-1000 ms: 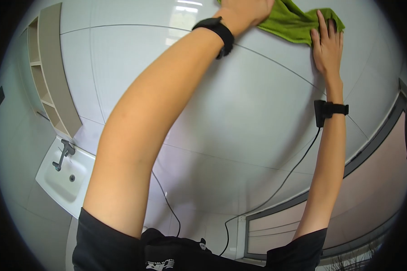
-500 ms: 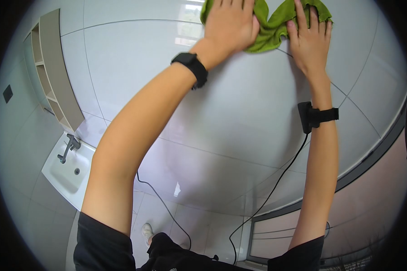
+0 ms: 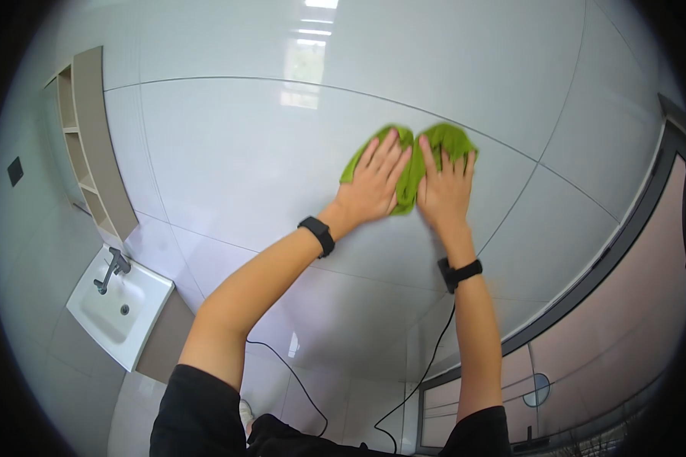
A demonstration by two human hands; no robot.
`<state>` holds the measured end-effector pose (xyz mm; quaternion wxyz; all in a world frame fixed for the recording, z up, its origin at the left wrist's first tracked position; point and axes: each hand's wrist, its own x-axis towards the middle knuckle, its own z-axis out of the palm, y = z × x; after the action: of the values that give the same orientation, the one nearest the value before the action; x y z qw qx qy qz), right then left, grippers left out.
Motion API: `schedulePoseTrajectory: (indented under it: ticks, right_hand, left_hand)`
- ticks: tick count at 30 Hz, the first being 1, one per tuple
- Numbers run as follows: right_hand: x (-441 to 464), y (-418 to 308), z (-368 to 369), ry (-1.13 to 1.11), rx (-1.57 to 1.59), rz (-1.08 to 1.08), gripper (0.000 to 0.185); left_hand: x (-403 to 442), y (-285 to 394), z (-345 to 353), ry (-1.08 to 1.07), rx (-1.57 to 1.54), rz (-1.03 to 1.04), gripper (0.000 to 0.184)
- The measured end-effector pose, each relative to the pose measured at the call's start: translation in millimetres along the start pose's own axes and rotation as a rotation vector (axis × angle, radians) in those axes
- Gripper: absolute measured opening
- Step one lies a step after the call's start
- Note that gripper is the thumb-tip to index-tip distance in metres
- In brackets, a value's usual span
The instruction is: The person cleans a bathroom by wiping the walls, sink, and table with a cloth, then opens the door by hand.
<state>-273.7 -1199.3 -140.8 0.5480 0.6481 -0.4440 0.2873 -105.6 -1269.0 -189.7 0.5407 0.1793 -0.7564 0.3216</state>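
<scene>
A bunched green cloth (image 3: 450, 137) lies against the pale tiled wall (image 3: 236, 152), under both hands. My left hand (image 3: 370, 189) is flat on its left part, fingers stretched out and slightly apart. On the right part rests my right hand (image 3: 443, 196), also with fingers spread, pressing the cloth to the wall. The two hands are close together but not touching. Each wrist wears a black strap, and a black cable hangs down from the right one. My palms hide some of the cloth.
At the left, a white washbasin (image 3: 149, 298) with a grey tap (image 3: 113, 268) stands below an open-shelved cabinet (image 3: 114, 145). A dark-framed window or door (image 3: 587, 293) runs along the right side. Black cables (image 3: 293, 377) hang near my body. A light switch plate (image 3: 15, 171) is far left.
Both hands and the green cloth have moved down the wall, closer to my body, and the right hand also leftward in view. The hands are nearer each other. The camera view has shifted slightly.
</scene>
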Motion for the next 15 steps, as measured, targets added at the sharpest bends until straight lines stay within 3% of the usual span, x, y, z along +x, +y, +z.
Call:
schedulePoseTrajectory:
  ticks: [4,7,10,12,15]
  right_hand:
    - [-79.4,-10.0,3.1,-0.194,0.075,-0.003,0.066]
    - [-106.8,15.8,0.7,-0.1,0.193,-0.166,0.065]
    - [-61.3,39.8,-25.9,-0.11,-0.009,0.011,0.067]
    - [-1.4,63.3,-40.7,0.018,-0.106,0.129,0.065]
    - [79.6,110.4,-47.7,0.145,-0.238,0.213,0.06]
  left_hand:
    - [-56.3,18.5,8.8,-0.138,-0.004,0.208,0.066]
    - [-52.5,14.6,2.5,-0.184,-0.053,0.304,0.066]
    - [-4.4,6.4,-13.0,-0.083,0.041,0.097,0.068]
    - [62.4,-3.3,-32.5,0.023,0.192,-0.154,0.071]
    - [153.8,-33.9,-38.6,0.188,0.329,-0.36,0.074]
